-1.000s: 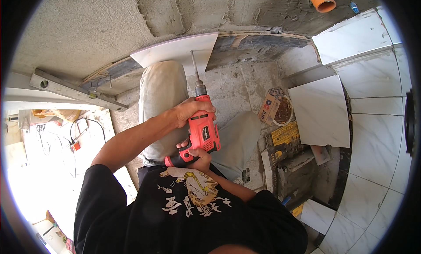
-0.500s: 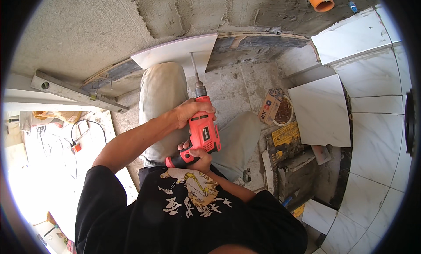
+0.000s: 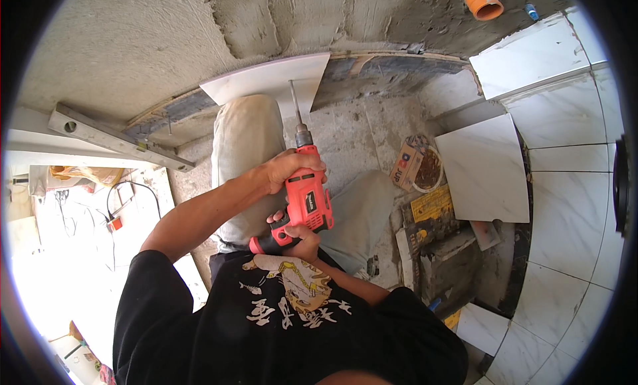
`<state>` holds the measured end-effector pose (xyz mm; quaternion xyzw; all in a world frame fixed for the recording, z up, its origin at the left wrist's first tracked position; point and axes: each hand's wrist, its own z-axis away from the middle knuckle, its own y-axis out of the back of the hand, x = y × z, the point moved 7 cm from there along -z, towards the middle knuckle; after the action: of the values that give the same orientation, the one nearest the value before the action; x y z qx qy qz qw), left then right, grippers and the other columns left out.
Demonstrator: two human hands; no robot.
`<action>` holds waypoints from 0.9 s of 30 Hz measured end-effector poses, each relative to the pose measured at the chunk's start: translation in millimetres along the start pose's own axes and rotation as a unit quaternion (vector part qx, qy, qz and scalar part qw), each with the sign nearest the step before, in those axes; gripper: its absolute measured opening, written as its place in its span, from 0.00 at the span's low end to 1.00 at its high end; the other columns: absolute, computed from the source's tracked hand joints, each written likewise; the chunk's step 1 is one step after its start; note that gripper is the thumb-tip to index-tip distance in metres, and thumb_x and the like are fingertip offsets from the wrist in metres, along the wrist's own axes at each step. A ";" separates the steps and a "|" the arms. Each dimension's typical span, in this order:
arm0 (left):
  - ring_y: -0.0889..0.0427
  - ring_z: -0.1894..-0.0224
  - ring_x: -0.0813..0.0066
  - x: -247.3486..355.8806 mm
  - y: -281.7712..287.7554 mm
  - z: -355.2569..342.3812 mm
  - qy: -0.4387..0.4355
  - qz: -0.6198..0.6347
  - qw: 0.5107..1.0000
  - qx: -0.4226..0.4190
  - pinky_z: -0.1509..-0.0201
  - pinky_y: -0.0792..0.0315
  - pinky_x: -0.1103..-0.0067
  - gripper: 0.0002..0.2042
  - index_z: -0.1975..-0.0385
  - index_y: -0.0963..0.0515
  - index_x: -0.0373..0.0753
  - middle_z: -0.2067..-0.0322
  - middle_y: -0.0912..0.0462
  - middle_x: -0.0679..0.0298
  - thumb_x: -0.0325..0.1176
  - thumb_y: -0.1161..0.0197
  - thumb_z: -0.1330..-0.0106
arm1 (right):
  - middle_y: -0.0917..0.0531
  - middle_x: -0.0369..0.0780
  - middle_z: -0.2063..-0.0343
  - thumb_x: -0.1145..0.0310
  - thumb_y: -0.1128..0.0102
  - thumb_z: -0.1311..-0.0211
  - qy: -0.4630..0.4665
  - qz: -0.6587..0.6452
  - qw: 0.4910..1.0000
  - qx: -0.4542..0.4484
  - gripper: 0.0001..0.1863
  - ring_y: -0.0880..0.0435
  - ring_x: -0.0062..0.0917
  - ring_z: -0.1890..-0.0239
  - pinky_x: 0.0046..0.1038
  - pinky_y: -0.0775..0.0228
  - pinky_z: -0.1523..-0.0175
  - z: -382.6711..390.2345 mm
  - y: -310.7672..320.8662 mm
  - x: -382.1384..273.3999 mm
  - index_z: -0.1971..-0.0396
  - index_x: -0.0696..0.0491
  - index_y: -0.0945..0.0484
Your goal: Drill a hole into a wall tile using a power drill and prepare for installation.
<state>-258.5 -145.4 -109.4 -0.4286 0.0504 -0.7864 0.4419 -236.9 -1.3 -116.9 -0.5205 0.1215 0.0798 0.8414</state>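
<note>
Both of my hands are on a red power drill (image 3: 309,209), held lengthwise in front of my chest. Its long, thin bit points away from me, and the tip appears over a white tile (image 3: 266,79) leaning at the foot of the wall. Whether the tip touches the tile I cannot tell. My left hand (image 3: 291,170) wraps round the front of the drill, just behind its chuck. At the rear, my right hand (image 3: 304,244) grips the black-and-red handle. Part of the tile is hidden behind my raised left knee.
A metal level (image 3: 119,139) leans at the left. On the right are a cardboard box (image 3: 407,167), a round container (image 3: 428,172), a loose large tile (image 3: 488,165) and a mortar trough (image 3: 448,272). An orange pipe (image 3: 484,4) sticks out of the far wall.
Almost nothing differs. Both hands keep the same grip, and the drill holds its place against the tile, with only a slight shift of the view.
</note>
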 end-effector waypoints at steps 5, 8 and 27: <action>0.15 0.64 0.67 1.9 -1.9 3.3 0.001 0.011 1.000 -0.001 0.55 0.19 0.71 0.17 0.63 0.21 0.35 0.65 0.14 0.55 0.40 0.28 0.46 | 0.22 0.44 0.59 0.79 0.41 0.50 0.029 0.066 0.997 -0.030 0.19 0.20 0.33 0.52 0.36 0.26 0.43 0.1 10.1 2.8 0.55 0.58 0.28; 0.15 0.63 0.67 -0.6 -0.5 1.4 0.002 0.023 1.000 -0.004 0.55 0.19 0.71 0.17 0.63 0.22 0.36 0.64 0.14 0.55 0.40 0.28 0.46 | 0.21 0.45 0.59 0.82 0.33 0.51 0.064 0.120 0.990 -0.036 0.16 0.19 0.34 0.52 0.36 0.23 0.46 -2.1 21.6 5.1 0.61 0.58 0.27; 0.14 0.58 0.64 -3.1 2.1 -0.5 0.006 0.026 1.000 -0.010 0.50 0.20 0.72 0.16 0.58 0.23 0.31 0.62 0.15 0.53 0.35 0.33 0.42 | 0.23 0.42 0.66 0.75 0.47 0.55 0.015 0.079 0.997 0.005 0.32 0.22 0.34 0.56 0.37 0.32 0.41 0.5 9.0 2.8 0.43 0.58 0.36</action>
<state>-256.8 -144.5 -112.6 -0.4266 0.0723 -0.7770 0.4573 -236.5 3.2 -125.2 -0.5064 0.1752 0.1381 0.8330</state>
